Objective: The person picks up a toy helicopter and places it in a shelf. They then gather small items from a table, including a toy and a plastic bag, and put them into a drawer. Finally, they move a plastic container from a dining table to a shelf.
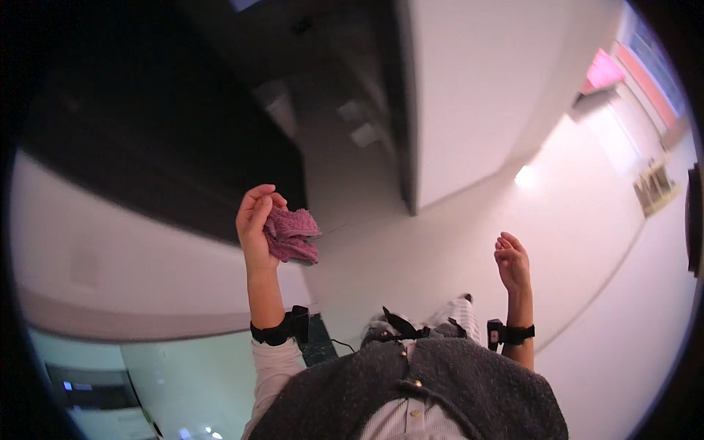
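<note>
My left hand (257, 225) holds a folded mauve terry cloth (292, 235), which hangs out on the right side of the palm between thumb and fingers. My right hand (512, 261) is raised above the pale floor to the right, its fingers loosely curled and nothing seen in it. Both forearms wear black straps with small devices. Below, a dark fleece vest (467, 385) over a striped shirt covers my body.
A dark doorway (352, 165) opens ahead, beside the edge of a white wall (467, 110). Pale wall lies at the left. A beige rack-like object (655, 188) stands at the far right, with a pink item (602, 71) beyond it.
</note>
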`<act>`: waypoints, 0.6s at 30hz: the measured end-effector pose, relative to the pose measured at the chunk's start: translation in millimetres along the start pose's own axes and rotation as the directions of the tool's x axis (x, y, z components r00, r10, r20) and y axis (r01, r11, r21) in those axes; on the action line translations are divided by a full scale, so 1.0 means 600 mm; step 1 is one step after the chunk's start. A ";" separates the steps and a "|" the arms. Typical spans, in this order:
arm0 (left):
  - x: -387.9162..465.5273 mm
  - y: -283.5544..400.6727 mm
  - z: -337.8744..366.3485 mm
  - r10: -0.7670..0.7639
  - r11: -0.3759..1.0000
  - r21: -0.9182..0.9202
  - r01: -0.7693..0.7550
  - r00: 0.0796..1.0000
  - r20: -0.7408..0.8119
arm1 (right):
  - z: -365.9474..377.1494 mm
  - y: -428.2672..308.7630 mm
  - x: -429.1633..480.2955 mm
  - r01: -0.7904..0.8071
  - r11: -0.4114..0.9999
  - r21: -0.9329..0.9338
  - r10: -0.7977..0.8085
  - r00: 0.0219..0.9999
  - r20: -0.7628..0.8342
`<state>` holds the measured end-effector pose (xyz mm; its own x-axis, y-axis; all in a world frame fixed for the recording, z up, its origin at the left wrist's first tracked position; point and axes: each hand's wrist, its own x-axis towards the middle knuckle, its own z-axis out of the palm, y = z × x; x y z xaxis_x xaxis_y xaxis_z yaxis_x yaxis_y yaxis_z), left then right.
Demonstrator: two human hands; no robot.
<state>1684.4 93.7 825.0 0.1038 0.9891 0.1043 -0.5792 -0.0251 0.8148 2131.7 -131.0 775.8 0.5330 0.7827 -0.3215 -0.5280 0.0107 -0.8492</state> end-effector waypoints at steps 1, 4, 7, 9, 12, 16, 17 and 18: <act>0.000 -0.025 0.068 -0.014 0.999 0.035 0.014 1.000 -0.002 | -0.043 -0.027 0.019 0.020 0.999 0.034 -0.019 0.999 -0.030; -0.037 -0.081 0.255 -0.069 0.988 0.136 0.071 0.997 -0.021 | -0.175 -0.102 0.042 0.044 0.992 0.120 -0.045 0.999 0.009; -0.086 -0.125 0.409 -0.233 0.966 0.086 0.245 0.964 -0.131 | -0.283 -0.182 0.035 0.021 0.984 0.179 -0.020 1.000 -0.007; -0.085 -0.139 0.483 -0.212 0.973 0.091 0.210 0.977 0.012 | -0.321 -0.231 0.036 0.109 0.960 0.257 -0.109 0.994 -0.012; -0.064 -0.137 0.528 -0.223 0.968 0.140 0.211 0.972 0.077 | -0.328 -0.257 0.023 0.105 0.946 0.308 -0.094 0.994 -0.050; -0.051 -0.096 0.502 -0.230 0.952 0.224 0.210 0.971 0.068 | -0.300 -0.232 0.010 0.077 0.947 0.312 -0.072 0.997 -0.029; -0.053 -0.083 0.493 -0.234 0.944 0.254 0.212 0.971 0.057 | -0.296 -0.223 0.005 0.080 0.942 0.325 -0.069 0.997 -0.045; -0.054 -0.072 0.487 -0.240 0.940 0.262 0.218 0.969 0.057 | -0.295 -0.218 0.003 0.063 0.939 0.339 -0.046 0.997 -0.059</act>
<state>1942.1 20.3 953.1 0.2857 0.9563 -0.0625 -0.3097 0.1539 0.9383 2318.7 -240.8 812.3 0.5945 0.7436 -0.3060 -0.6859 0.2704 -0.6756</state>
